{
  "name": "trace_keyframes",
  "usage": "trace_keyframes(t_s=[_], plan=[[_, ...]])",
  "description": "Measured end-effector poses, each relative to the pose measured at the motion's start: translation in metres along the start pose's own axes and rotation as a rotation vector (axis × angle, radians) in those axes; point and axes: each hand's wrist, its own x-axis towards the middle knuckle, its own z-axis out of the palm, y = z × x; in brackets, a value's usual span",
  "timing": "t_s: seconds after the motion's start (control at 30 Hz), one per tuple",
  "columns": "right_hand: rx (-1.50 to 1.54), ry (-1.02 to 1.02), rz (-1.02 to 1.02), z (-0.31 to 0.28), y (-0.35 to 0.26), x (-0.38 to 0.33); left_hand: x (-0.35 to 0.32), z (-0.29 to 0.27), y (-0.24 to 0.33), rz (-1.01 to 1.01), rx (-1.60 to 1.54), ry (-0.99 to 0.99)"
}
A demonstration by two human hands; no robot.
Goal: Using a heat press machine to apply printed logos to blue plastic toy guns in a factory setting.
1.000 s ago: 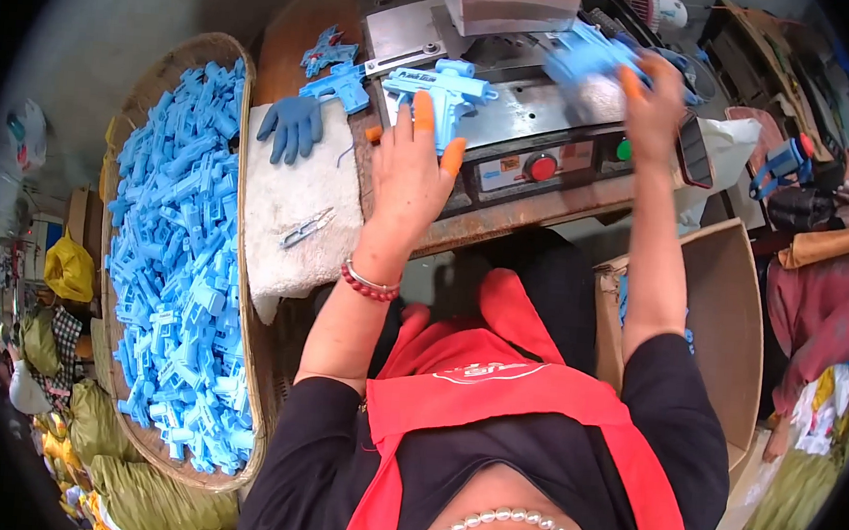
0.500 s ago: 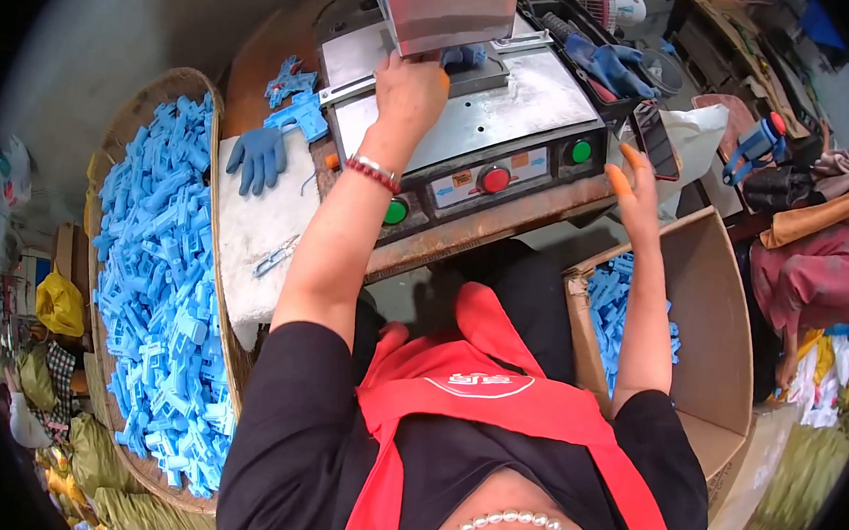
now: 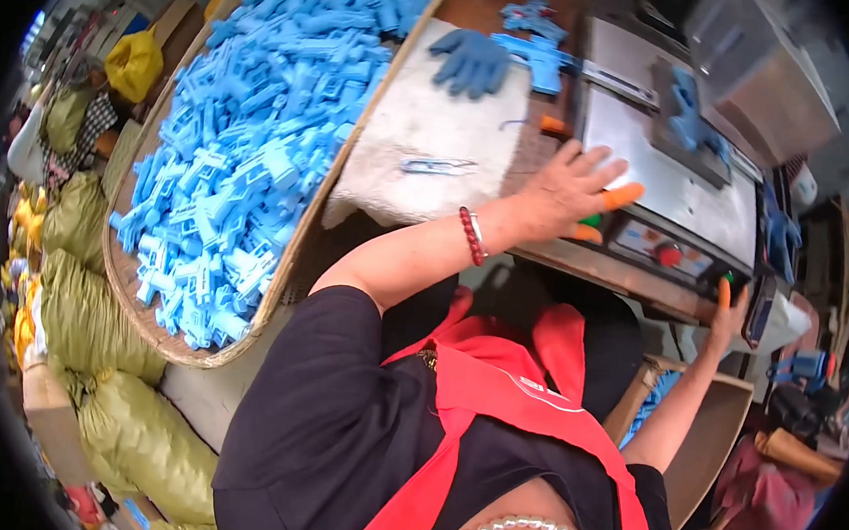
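Note:
My left hand [image 3: 569, 198], with orange covers on some fingers, is spread at the front left corner of a metal press machine [image 3: 663, 168]. It partly hides a green button [image 3: 593, 221]. At the other end of the front panel, my right hand [image 3: 729, 316] reaches with outstretched, orange-covered fingers to a second green button [image 3: 729, 278], apparently touching it. Between the buttons is a red knob [image 3: 668, 254]. A blue plastic piece [image 3: 689, 121] lies on the machine's dark fixture [image 3: 665, 134], beside the boxy grey metal head [image 3: 767, 77].
To the left stands a long woven basket [image 3: 290, 290] heaped with light-blue toy-gun-shaped plastic parts [image 3: 246, 144]. A dark blue glove [image 3: 470, 63] lies on a white cloth [image 3: 382, 168]; blue pieces [image 3: 537, 61] lie beyond. At lower right is a cardboard box [image 3: 702, 452]. Green sacks [image 3: 147, 433] line the far left.
The view has swung left. My left hand has come out from under the metal head to the left front corner, fingers spread. My right hand has moved in to the right green button.

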Motion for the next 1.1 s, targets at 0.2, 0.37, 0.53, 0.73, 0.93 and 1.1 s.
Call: trace_keyframes(t_s=[0.2,0.37,0.53,0.73,0.93,1.1], plan=[[0.145,0.031,0.145,-0.012,0.019,0.002,-0.026,-0.035,-0.027,-0.166,-0.18,-0.067],[0.144,0.043,0.156,-0.009,0.024,0.01,-0.006,-0.006,-0.01,-0.211,-0.163,-0.034],[0.141,0.019,0.147,-0.04,0.05,0.017,0.001,-0.025,-0.08,-0.363,-0.662,0.191],[0.354,-0.019,0.274,-0.042,0.013,0.007,-0.194,-0.13,-0.344,-1.328,0.385,-0.021],[0.266,-0.054,0.12,-0.004,0.0,0.008,-0.291,-0.142,-0.406,-1.449,-0.062,-0.086],[0.277,0.137,-0.06,-0.003,-0.058,-0.001,-0.238,-0.142,-0.333,-1.451,0.256,-0.269]])
